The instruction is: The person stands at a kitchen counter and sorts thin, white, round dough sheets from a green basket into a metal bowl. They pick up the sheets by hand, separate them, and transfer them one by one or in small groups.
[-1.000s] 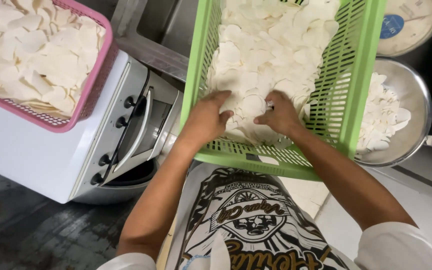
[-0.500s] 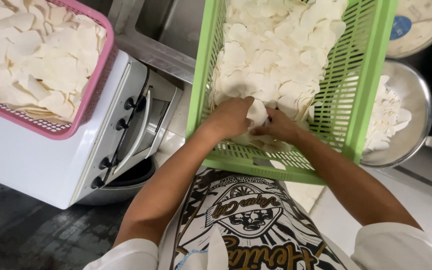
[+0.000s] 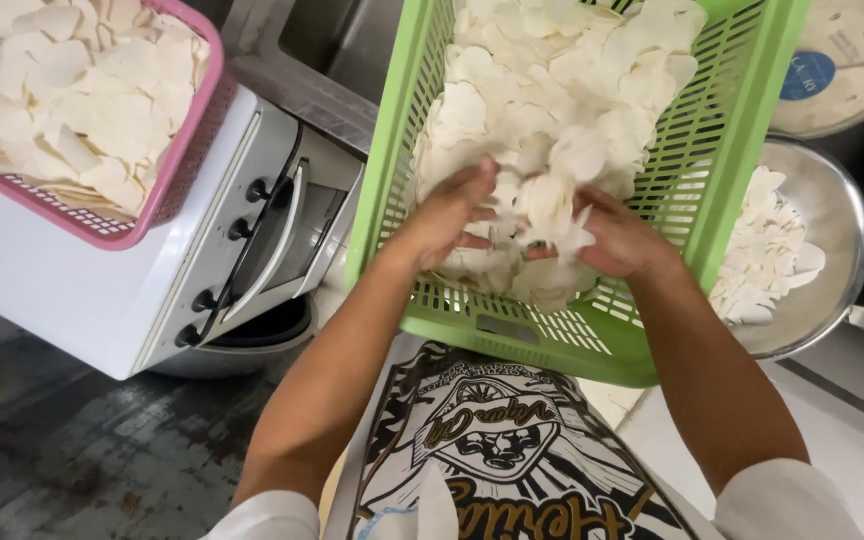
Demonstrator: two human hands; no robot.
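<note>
- Now both hands sit inside the green basket (image 3: pixel 722 170), cupped toward each other around a heap of white chips (image 3: pixel 552 150); a second ago they lay flat and apart near the basket's front edge, and half a second ago they were just coming together.
- Left hand (image 3: pixel 447 215): fingers curled under the clump, half closed on chips at its 3 o'clock.
- Right hand (image 3: pixel 617 240): likewise curled, pressing chips from the other side; a few stick up between the two hands.
- That gathering looks like a scoop being formed, so a handful seems ready to lift.
- Chips fill the basket from the hands up to 12 o'clock.
- Pink basket (image 3: pixel 177 170) at 10 o'clock holds more chips and rests on a white oven (image 3: pixel 102 300).
- Metal bowl (image 3: pixel 832 250) at 3 o'clock holds a smaller pile.
- Round white dial scale (image 3: pixel 842 60) with a blue patch sits at 2 o'clock.
- Printed sack (image 3: pixel 492 450), black and gold on white, lies at 6 o'clock beneath the arms.
</note>
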